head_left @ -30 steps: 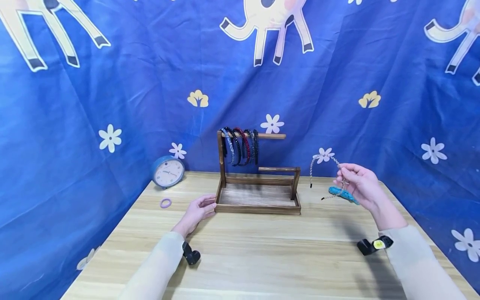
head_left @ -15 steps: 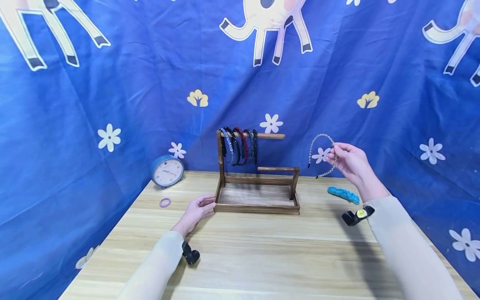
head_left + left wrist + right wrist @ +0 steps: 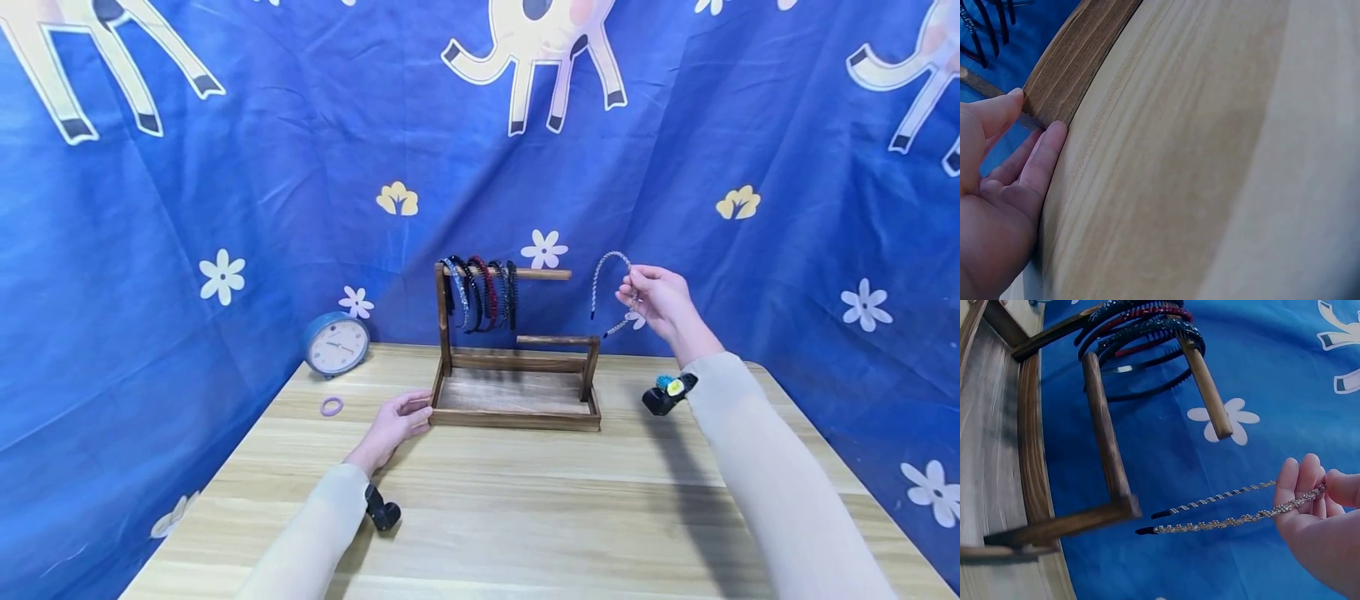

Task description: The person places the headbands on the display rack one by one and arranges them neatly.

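My right hand [image 3: 660, 302] pinches a thin beaded headband [image 3: 1229, 520] near the top of its curve, raised to the right of a wooden rack [image 3: 517, 419]. Both black-tipped ends of the headband point toward the rack, close to its short lower bar [image 3: 1107, 431] in the right wrist view. On the rack's long upper bar [image 3: 543, 274] hang several headbands [image 3: 491, 293], blue, black and red, bunched at the left. My left hand [image 3: 393, 425] holds the front left corner of the rack's tray, thumb and fingertips at the wood [image 3: 1079, 59].
A blue round clock [image 3: 336, 346] stands at the table's back left, with a purple ring [image 3: 331, 406] in front of it. A teal fuzzy item [image 3: 664, 381] lies mostly hidden behind the right wrist camera. Blue patterned cloth [image 3: 300, 208] surrounds the table.
My right hand has lifted the beaded headband up and left, from above the teal item to near the rack's bars. The left hand has stayed at the tray's corner.
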